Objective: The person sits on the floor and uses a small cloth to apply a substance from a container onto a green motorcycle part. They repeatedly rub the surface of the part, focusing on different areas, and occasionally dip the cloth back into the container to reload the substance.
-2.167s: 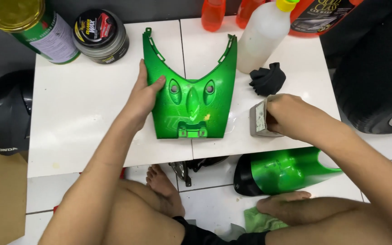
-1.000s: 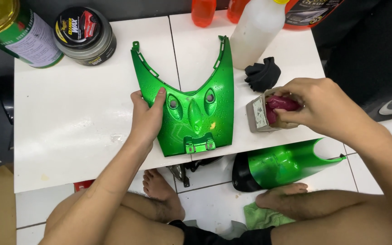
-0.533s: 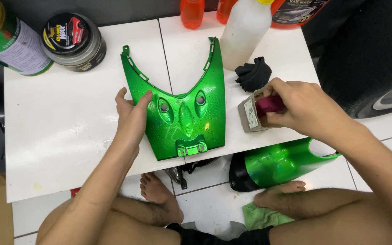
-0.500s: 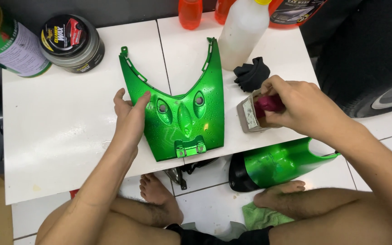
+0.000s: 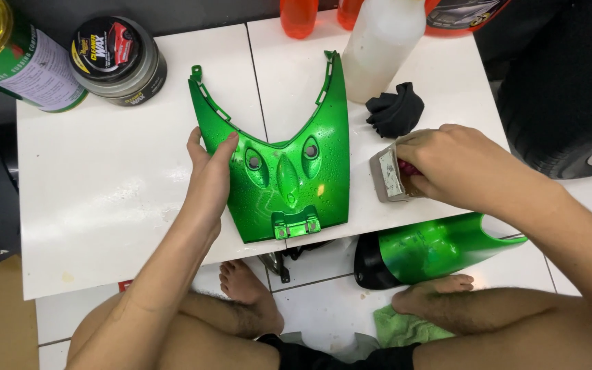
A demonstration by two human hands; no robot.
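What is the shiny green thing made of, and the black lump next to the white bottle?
The green panel looks like moulded plastic with glossy metallic paint: it glints, with thin clip tabs on its edges. The black lump seems soft cloth or foam: matte and crumpled.

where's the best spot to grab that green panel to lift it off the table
Probably by the narrow lower body of the green panel, pinched across both side edges, coming from the near side. The two upper prongs look thin and springy. The left hand already rests on its left edge; the right hand is busy at the small grey tin.
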